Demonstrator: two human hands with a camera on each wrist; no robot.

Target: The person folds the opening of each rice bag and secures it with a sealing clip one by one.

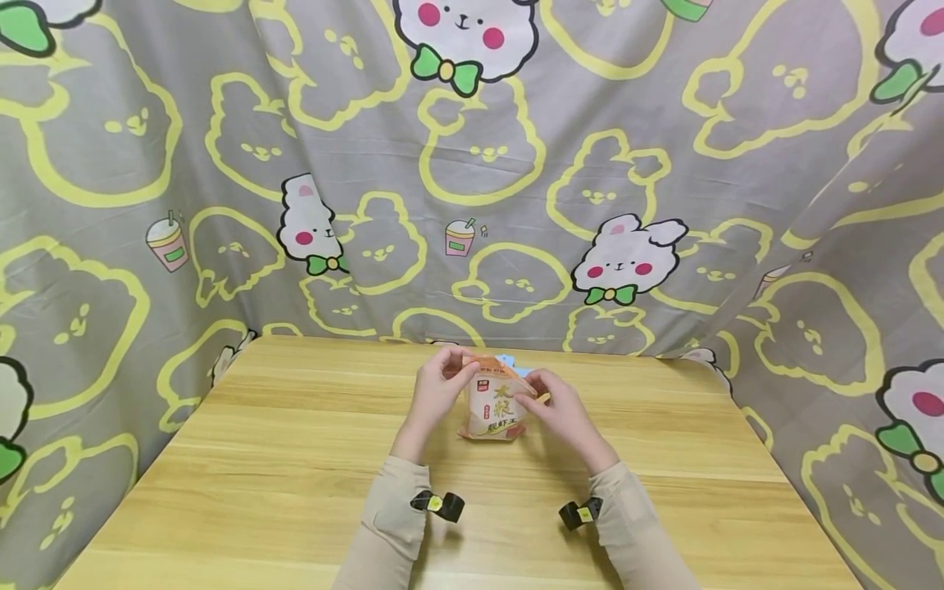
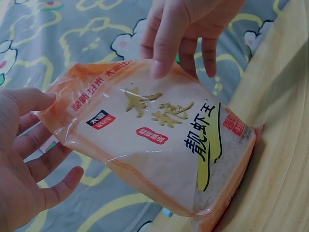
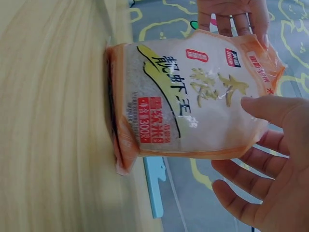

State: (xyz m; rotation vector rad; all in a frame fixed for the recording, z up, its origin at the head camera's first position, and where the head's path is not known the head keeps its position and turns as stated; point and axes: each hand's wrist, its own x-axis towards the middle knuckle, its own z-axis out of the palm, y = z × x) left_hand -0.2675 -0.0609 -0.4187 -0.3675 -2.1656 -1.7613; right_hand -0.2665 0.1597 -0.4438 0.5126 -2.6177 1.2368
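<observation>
A wooden table (image 1: 295, 442) is set under the bag of rice (image 1: 496, 407), which is stood on it. The bag's top left corner is pinched by the left hand (image 1: 441, 383), its right side by the right hand (image 1: 556, 401), and a blue thing (image 3: 154, 188) is seen behind it. Both sides should be held softly, so the bag is not tipped.

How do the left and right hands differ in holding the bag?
The left hand pinches the top-left corner of the bag; the right hand holds its right side, lower. Left thumb touches orange film, right thumb the pale panel. Both thumbs press its front.
</observation>
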